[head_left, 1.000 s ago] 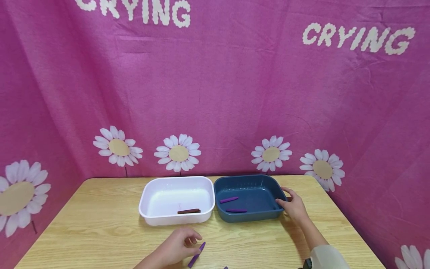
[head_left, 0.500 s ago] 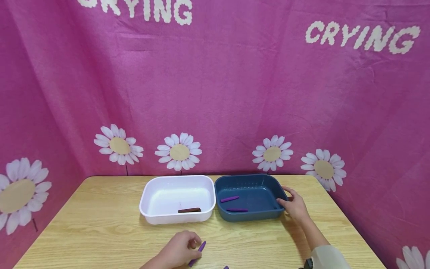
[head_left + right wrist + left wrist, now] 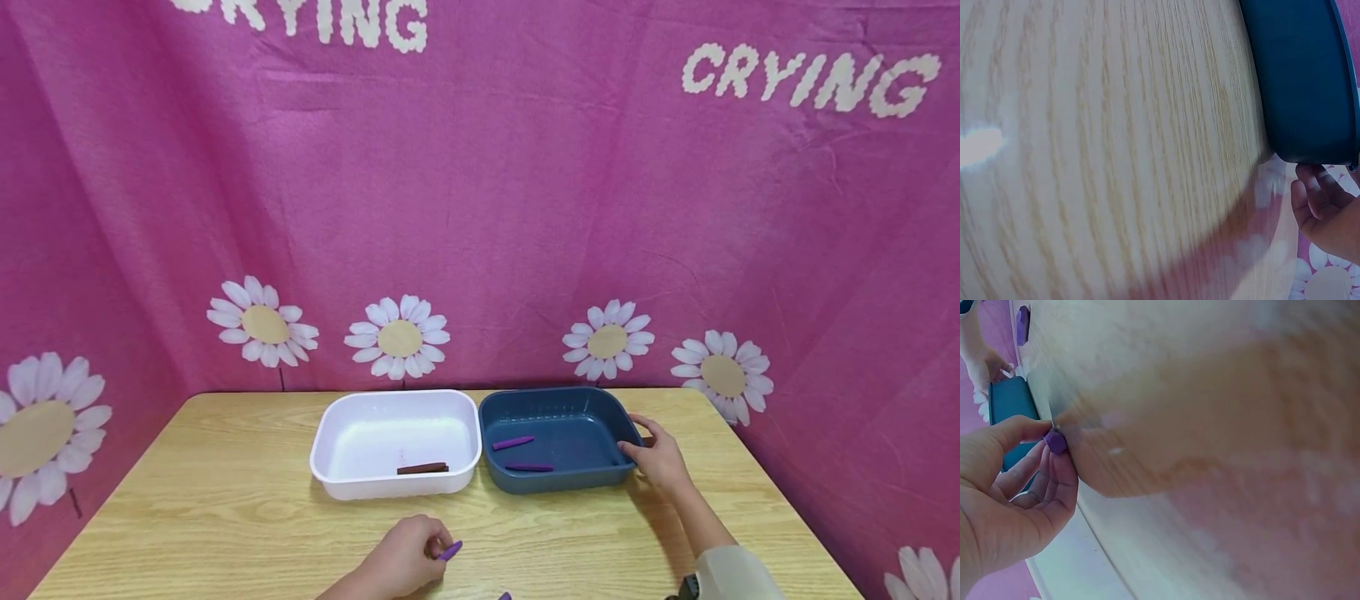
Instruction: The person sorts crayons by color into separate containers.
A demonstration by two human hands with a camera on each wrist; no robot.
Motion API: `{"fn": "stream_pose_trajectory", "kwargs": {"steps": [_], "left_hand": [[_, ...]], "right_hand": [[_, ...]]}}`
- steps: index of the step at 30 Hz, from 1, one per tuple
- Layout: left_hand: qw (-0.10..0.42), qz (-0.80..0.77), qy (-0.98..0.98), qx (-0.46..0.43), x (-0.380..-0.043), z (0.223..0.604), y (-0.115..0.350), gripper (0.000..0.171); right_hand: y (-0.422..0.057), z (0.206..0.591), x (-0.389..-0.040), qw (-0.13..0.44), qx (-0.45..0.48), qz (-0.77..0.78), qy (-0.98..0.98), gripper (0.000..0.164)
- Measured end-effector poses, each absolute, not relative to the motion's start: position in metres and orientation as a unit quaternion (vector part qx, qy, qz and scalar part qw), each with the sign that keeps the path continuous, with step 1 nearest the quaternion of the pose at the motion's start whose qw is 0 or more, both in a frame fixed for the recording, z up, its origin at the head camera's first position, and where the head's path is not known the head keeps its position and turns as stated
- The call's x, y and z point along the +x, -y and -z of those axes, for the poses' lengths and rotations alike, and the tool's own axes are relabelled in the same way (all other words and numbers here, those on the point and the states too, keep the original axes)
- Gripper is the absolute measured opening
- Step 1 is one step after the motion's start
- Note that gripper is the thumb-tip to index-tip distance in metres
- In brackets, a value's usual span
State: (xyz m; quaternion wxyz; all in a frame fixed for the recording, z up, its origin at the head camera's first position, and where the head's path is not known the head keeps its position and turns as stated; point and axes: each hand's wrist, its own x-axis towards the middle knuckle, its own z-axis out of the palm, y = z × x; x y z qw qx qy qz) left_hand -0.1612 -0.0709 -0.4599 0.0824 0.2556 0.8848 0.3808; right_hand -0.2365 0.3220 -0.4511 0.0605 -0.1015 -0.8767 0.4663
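Between the thumb and fingers of my left hand (image 3: 405, 554) is a purple crayon (image 3: 452, 551), pinched just above the table in front of the trays. The left wrist view shows the crayon's blunt end (image 3: 1055, 441) at the fingertips. My right hand (image 3: 662, 463) grips the right side of a dark blue tray (image 3: 570, 481), thumb over the rim and fingers on the outer wall. Two purple crayons (image 3: 513, 442) lie inside that tray. Beside it on the left stands a white tray (image 3: 393, 490) with brown crayons (image 3: 422, 469) lying together near its front wall.
Another purple crayon (image 3: 506, 596) shows only its tip at the bottom edge of the head view. Both trays stand side by side near the back of the wooden table (image 3: 225, 500). A pink cloth (image 3: 480, 208) with daisies hangs behind and around it.
My left hand has closed its fingertips around the purple crayon that lay on the table. The crayon now shows only its tip past the fingers. The right hand stays on the dark blue tray.
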Motion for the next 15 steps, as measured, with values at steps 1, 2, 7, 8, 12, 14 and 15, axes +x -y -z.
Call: {"fn": "stream_pose_trajectory", "kwargs": {"steps": [1, 2, 7, 8, 12, 14, 15], "left_hand": [[0.087, -0.38, -0.885, 0.255, -0.161, 0.459, 0.071, 0.016], [0.088, -0.378, -0.885, 0.257, -0.161, 0.458, 0.071, 0.016], [0.095, -0.38, -0.882, 0.262, -0.163, 0.454, 0.068, 0.014], [0.089, -0.381, -0.881, 0.267, -0.163, 0.452, 0.067, 0.014], [0.06, -0.381, -0.877, 0.286, -0.166, 0.444, 0.065, 0.014], [0.047, -0.381, -0.875, 0.294, -0.168, 0.439, 0.063, 0.015], [0.042, -0.381, -0.875, 0.297, -0.169, 0.437, 0.063, 0.015]], "right_hand": [[-0.322, 0.451, -0.236, 0.06, -0.101, -0.467, 0.877, 0.057], [-0.322, 0.45, -0.236, 0.061, -0.101, -0.467, 0.877, 0.056], [-0.322, 0.45, -0.236, 0.062, -0.099, -0.468, 0.876, 0.056], [-0.321, 0.45, -0.236, 0.063, -0.099, -0.468, 0.876, 0.056], [-0.32, 0.448, -0.235, 0.064, -0.1, -0.47, 0.875, 0.056], [-0.32, 0.448, -0.234, 0.064, -0.102, -0.472, 0.874, 0.056], [-0.32, 0.448, -0.235, 0.065, -0.103, -0.472, 0.873, 0.056]]}}
